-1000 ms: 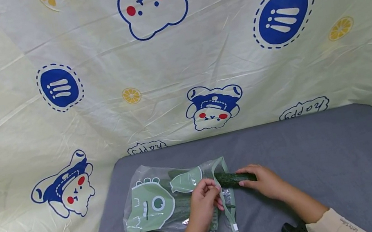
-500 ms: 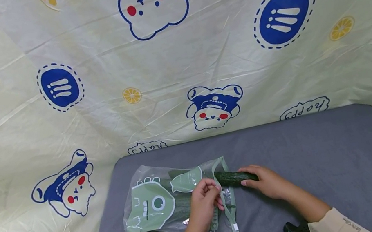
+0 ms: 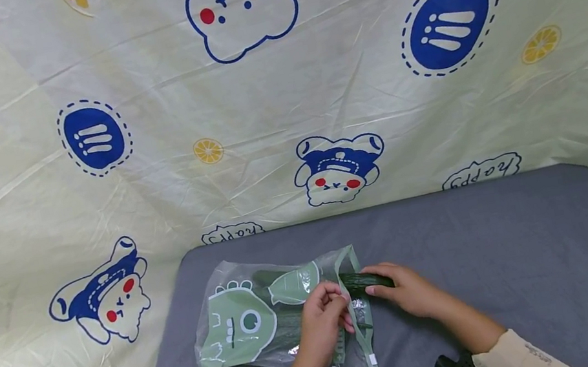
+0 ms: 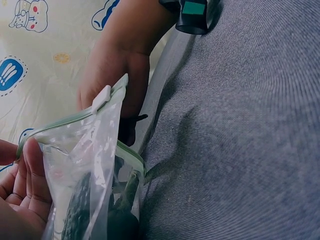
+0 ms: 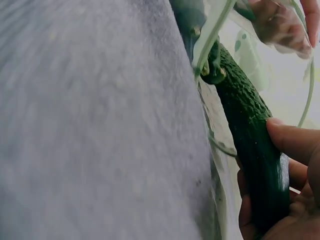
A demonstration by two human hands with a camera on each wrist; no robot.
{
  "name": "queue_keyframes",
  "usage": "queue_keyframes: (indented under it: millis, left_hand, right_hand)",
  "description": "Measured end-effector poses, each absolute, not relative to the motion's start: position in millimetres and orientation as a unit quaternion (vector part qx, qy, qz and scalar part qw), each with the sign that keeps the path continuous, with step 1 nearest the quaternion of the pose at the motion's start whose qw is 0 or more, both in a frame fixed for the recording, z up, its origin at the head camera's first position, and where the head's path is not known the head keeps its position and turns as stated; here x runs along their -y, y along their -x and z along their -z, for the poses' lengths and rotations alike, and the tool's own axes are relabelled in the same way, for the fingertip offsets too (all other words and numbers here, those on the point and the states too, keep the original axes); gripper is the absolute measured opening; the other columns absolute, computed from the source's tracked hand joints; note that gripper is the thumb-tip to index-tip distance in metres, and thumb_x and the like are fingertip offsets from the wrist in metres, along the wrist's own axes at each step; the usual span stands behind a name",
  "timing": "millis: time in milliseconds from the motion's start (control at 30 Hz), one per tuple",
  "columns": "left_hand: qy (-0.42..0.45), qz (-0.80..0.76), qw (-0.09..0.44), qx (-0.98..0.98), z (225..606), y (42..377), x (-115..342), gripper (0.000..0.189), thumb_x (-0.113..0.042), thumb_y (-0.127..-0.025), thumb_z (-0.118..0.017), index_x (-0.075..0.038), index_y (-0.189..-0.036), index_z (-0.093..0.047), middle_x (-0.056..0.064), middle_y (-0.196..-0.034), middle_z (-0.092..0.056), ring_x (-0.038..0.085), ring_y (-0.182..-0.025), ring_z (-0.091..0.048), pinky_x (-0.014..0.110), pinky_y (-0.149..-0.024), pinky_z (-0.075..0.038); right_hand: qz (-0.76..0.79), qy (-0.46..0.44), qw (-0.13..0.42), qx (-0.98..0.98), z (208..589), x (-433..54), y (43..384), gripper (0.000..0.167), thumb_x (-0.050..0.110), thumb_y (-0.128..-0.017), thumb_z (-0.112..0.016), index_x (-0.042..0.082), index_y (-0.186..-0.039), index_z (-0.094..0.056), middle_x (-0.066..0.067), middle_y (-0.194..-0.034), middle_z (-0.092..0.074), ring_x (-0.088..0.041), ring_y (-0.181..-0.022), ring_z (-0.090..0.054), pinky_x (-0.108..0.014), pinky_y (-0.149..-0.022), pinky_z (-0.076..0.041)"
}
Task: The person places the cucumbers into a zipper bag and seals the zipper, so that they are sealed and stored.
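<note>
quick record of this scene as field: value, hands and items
left hand: pinches the mouth edge of the bag
right hand: grips the cucumber near its outer end
cucumber: partly inside the bag's mouth
bag: clear with green print, mouth open, more green produce inside
surface: grey cloth
backdrop: pale sheet with cartoon prints

The bag (image 3: pixel 246 330), clear plastic with green cartoon print, lies flat, its green-edged mouth parted and facing right, the white slider (image 3: pixel 372 360) at the near end. One dark green, bumpy cucumber (image 3: pixel 367 280) lies lengthwise partway through the mouth, its outer end outside; other cucumbers (image 4: pixel 124 222) show inside, through the plastic
</note>
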State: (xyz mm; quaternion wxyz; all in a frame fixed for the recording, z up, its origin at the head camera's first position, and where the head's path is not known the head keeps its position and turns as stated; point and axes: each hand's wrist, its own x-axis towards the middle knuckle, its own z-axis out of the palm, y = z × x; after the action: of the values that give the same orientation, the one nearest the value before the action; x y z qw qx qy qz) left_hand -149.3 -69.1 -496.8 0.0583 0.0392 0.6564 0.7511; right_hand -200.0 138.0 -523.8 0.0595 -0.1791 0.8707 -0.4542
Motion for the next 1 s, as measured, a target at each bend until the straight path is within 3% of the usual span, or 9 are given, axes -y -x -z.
queue_keyframes:
  millis: [300, 600, 733, 900, 1000]
  left_hand:
    - [-0.039, -0.751, 0.06, -0.657, 497, 149, 70, 0.019, 0.0, -0.092, -0.056, 0.014, -0.103, -0.05, 0.001, -0.069, -0.053, 0.009, -0.052, -0.053, 0.02, -0.044, -0.052]
    - [-0.043, -0.751, 0.063, -0.656, 497, 149, 70, 0.021, -0.001, -0.093, -0.057, 0.015, -0.103, -0.049, 0.001, -0.07, -0.053, 0.009, -0.053, -0.053, 0.02, -0.045, -0.051]
    - [-0.044, -0.751, 0.062, -0.655, 497, 148, 71, 0.022, -0.002, -0.094, -0.058, 0.016, -0.104, -0.049, 0.001, -0.07, -0.053, 0.009, -0.053, -0.053, 0.02, -0.045, -0.051]
    - [-0.046, -0.755, 0.061, -0.651, 497, 148, 70, 0.022, -0.001, -0.092, -0.058, 0.016, -0.104, -0.049, 0.001, -0.07, -0.052, 0.009, -0.052, -0.052, 0.019, -0.045, -0.051]
    - [-0.047, -0.755, 0.06, -0.651, 497, 148, 70, 0.022, 0.0, -0.092, -0.058, 0.016, -0.104, -0.049, 0.001, -0.07, -0.052, 0.009, -0.052, -0.052, 0.019, -0.045, -0.05]
  right_hand:
    - [0.47, 0.178, 0.049, -0.863, 525, -122, 197, 0.039, 0.031, -0.097, -0.067, 0.014, -0.131, -0.066, -0.007, -0.121, -0.068, -0.021, -0.111, -0.061, -0.035, -0.094, -0.051]
    - [0.497, 0.175, 0.058, -0.848, 525, -106, 196, 0.039, 0.028, -0.097, -0.067, 0.013, -0.132, -0.066, -0.012, -0.133, -0.065, -0.035, -0.129, -0.058, -0.055, -0.108, -0.047]
    - [0.509, 0.176, 0.062, -0.84, 525, -99, 196, 0.038, 0.022, -0.097, -0.067, 0.008, -0.133, -0.065, -0.017, -0.135, -0.064, -0.038, -0.131, -0.056, -0.057, -0.11, -0.046]
    - [0.515, 0.175, 0.068, -0.836, 526, -93, 197, 0.038, 0.016, -0.096, -0.068, 0.002, -0.13, -0.066, -0.021, -0.133, -0.065, -0.033, -0.122, -0.061, -0.036, -0.098, -0.055]
    - [0.517, 0.173, 0.067, -0.836, 526, -93, 198, 0.037, 0.017, -0.093, -0.071, 0.003, -0.127, -0.068, -0.019, -0.129, -0.068, -0.028, -0.113, -0.062, -0.025, -0.088, -0.053]
